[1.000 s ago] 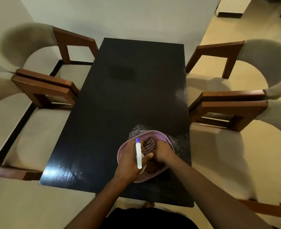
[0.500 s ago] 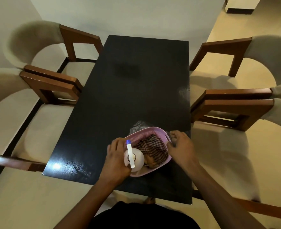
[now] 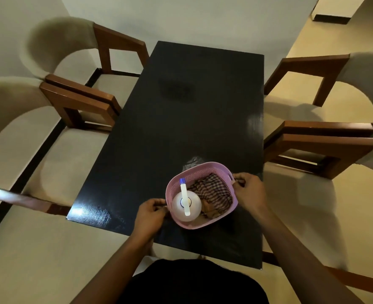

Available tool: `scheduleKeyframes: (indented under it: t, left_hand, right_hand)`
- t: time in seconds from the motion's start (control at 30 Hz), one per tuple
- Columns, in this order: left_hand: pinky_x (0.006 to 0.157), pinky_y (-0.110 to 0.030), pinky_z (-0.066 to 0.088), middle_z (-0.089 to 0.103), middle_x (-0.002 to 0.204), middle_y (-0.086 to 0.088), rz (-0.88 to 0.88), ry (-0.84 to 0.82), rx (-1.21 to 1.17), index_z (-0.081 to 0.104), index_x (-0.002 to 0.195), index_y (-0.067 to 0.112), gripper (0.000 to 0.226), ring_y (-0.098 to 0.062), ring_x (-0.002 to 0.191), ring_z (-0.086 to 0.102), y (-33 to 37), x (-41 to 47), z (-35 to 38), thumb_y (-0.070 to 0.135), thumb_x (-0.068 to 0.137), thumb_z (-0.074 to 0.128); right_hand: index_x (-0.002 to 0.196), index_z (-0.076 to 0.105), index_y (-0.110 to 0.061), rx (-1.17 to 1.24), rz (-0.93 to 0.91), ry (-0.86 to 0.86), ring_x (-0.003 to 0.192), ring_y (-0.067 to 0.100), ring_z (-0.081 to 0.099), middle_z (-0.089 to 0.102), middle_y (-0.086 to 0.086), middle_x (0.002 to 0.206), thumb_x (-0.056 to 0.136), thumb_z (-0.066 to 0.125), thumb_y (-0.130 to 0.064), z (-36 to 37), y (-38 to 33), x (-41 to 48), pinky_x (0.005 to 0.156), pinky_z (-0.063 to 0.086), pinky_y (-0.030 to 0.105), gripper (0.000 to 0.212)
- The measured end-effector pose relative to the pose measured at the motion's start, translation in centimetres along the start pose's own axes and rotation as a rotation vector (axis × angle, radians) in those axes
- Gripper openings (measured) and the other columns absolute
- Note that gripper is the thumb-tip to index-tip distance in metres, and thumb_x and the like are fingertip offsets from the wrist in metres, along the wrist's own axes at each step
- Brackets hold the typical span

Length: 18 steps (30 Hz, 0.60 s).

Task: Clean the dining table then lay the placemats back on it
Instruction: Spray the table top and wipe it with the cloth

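Note:
A black dining table [image 3: 181, 119] stretches away from me. Near its front edge stands a pink plastic basket [image 3: 205, 168]. Inside it are a white spray bottle [image 3: 186, 204] with a blue tip and a checked brown cloth [image 3: 213, 190]. My left hand [image 3: 151, 216] grips the basket's left rim with curled fingers. My right hand [image 3: 249, 191] grips the right handle. No placemats are in view.
Two wooden chairs with beige cushions [image 3: 75, 99] stand along the table's left side and two more [image 3: 319, 137] along its right. A crumpled clear wrapper [image 3: 192, 162] lies just behind the basket. The far end of the table meets a pale wall.
My left hand let go of the spray bottle, which now stands in the basket, and moved to the basket's left rim. My right hand left the cloth and took the right handle.

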<state>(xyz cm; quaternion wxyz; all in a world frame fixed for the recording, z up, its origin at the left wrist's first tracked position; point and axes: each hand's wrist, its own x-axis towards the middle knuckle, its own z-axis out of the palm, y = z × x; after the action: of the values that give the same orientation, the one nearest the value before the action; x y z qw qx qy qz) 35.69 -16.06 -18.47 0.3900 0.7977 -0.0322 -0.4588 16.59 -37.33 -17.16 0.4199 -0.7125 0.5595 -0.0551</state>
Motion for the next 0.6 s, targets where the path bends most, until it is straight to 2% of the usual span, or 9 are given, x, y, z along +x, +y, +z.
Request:
scheduleKeyframes:
  t: [0.1, 0.2, 0.33, 0.43, 0.5, 0.6]
  left_hand:
    - [0.091, -0.050, 0.064, 0.080, 0.096, -0.017, -0.095, -0.068, -0.167, 0.079, 0.101, 0.007, 0.017, -0.033, 0.094, 0.077, 0.3, 0.2, -0.9, 0.004, 0.101, 0.062]
    - [0.081, -0.041, 0.063, 0.079, 0.099, -0.019, -0.116, -0.067, -0.282, 0.075, 0.106, 0.003, 0.016, -0.028, 0.088, 0.075, 0.6, 0.5, -2.9, 0.002, 0.102, 0.059]
    - [0.075, -0.039, 0.061, 0.076, 0.101, -0.019, -0.097, 0.017, -0.365, 0.070, 0.105, 0.004, 0.012, -0.027, 0.086, 0.072, 0.8, 1.5, -8.0, 0.003, 0.102, 0.059]
    - [0.083, -0.044, 0.061, 0.073, 0.104, -0.019, -0.091, 0.111, -0.397, 0.068, 0.102, 0.007, 0.010, -0.030, 0.092, 0.070, 0.6, 3.1, -13.0, 0.005, 0.102, 0.059]
    - [0.088, -0.047, 0.060, 0.072, 0.107, -0.019, -0.104, 0.165, -0.409, 0.067, 0.105, 0.007, 0.009, -0.032, 0.097, 0.069, 0.2, 4.4, -16.6, 0.007, 0.101, 0.060]
    - [0.077, -0.041, 0.057, 0.069, 0.104, -0.019, -0.113, 0.241, -0.395, 0.065, 0.102, 0.007, 0.006, -0.030, 0.089, 0.065, -0.8, 6.0, -21.4, 0.008, 0.101, 0.059]
  right_hand:
    - [0.122, 0.070, -0.022, 0.005, -0.022, 0.053, 0.084, -0.001, 0.064, 0.070, -0.009, 0.103, 0.099, 0.065, -0.012, 0.4, -2.2, -0.3, 0.067, 0.047, 0.015, 0.025]
    - [0.118, 0.072, -0.022, 0.017, -0.059, 0.051, 0.085, -0.002, 0.063, 0.069, -0.011, 0.102, 0.098, 0.067, -0.013, 1.1, -5.1, -0.5, 0.069, 0.047, 0.014, 0.023]
    - [0.108, 0.074, -0.029, 0.043, -0.079, -0.002, 0.084, 0.000, 0.070, 0.073, -0.012, 0.096, 0.095, 0.070, -0.015, 4.2, -9.2, -0.6, 0.075, 0.060, 0.024, 0.019]
    - [0.107, 0.074, -0.027, 0.057, -0.104, -0.077, 0.081, -0.001, 0.071, 0.074, -0.012, 0.093, 0.095, 0.069, -0.013, 8.0, -12.4, -1.0, 0.070, 0.058, 0.019, 0.019]
    - [0.107, 0.075, -0.027, 0.044, -0.129, -0.121, 0.082, 0.000, 0.071, 0.075, -0.012, 0.092, 0.094, 0.069, -0.012, 11.2, -14.6, -1.3, 0.077, 0.062, 0.026, 0.020]
    - [0.106, 0.075, -0.026, 0.057, -0.154, -0.184, 0.086, 0.002, 0.072, 0.077, -0.010, 0.093, 0.094, 0.067, -0.010, 15.6, -17.4, -1.7, 0.082, 0.062, 0.032, 0.022]
